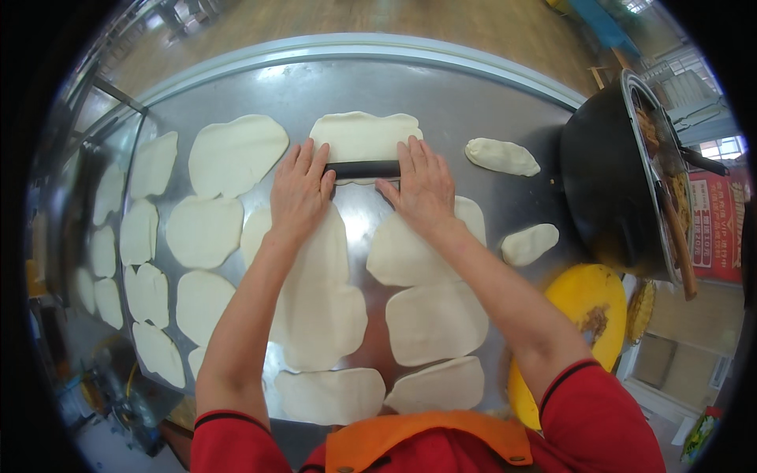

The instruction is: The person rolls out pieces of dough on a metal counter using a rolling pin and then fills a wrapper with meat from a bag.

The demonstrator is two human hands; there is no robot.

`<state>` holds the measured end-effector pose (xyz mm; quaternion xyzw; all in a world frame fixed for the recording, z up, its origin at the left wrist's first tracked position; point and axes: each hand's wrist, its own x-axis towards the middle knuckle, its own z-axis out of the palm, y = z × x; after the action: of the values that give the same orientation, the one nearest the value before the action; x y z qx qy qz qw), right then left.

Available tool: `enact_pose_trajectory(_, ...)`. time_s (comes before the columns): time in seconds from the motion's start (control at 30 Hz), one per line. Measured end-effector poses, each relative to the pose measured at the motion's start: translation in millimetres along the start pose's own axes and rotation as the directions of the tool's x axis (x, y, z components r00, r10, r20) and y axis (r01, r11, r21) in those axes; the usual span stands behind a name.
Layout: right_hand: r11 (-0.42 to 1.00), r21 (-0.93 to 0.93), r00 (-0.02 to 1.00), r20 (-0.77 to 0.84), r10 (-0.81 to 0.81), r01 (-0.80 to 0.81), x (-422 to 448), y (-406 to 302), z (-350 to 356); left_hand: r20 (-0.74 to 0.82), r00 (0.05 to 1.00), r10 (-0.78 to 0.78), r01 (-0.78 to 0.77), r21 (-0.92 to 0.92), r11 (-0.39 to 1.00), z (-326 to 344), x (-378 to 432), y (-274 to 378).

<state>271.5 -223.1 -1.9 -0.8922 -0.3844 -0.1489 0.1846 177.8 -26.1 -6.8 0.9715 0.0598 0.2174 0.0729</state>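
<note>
A black rolling pin (364, 169) lies crosswise over the near part of a flat dough sheet (366, 133) with a wavy far edge. My left hand (300, 192) rests on the pin's left end, fingers stretched forward and thumb on the near side. On its right end lies my right hand (424, 186), held much the same way; both palms cover the pin's ends. To the right are two thick, unflattened dough pieces, a farther one (502, 156) and a nearer one (530, 244). Beneath my forearms several flattened dough sheets (437, 322) lie close together, some overlapping.
More flat dough (236, 154) covers the left of the metal worktop (366, 77). A large black pot (597, 177) stands at the right, a wooden-handled utensil (680, 248) at its rim. Nearer me is a yellow tray (609, 295) with brown filling-like food. A raised ledge (366, 44) borders the far side.
</note>
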Motion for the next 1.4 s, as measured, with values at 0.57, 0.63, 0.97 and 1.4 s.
enact_pose_trajectory(0.57,0.999,0.031,0.999,-0.003,-0.034,0.034,48.1,35.4,16.2,0.012,1.0,-0.005,0.004,0.081,0.997,18.4,45.0,-13.5)
enact_pose_trajectory(0.63,0.997,0.026,0.994,-0.084,-0.068,0.07,68.2,54.9,28.9,-0.022,1.0,-0.004,0.005,0.046,0.999,31.0,64.3,-15.7)
enact_pose_trajectory(0.97,0.998,0.006,0.977,-0.204,-0.06,0.062,157.1,89.6,53.1,-0.104,0.995,0.004,0.012,0.148,0.989,59.9,135.8,-43.7)
enact_pose_trajectory(1.4,0.997,0.065,0.998,-0.047,-0.031,0.034,32.7,66.7,8.6,0.267,0.963,0.045,-0.072,0.09,0.993,20.6,43.6,30.9)
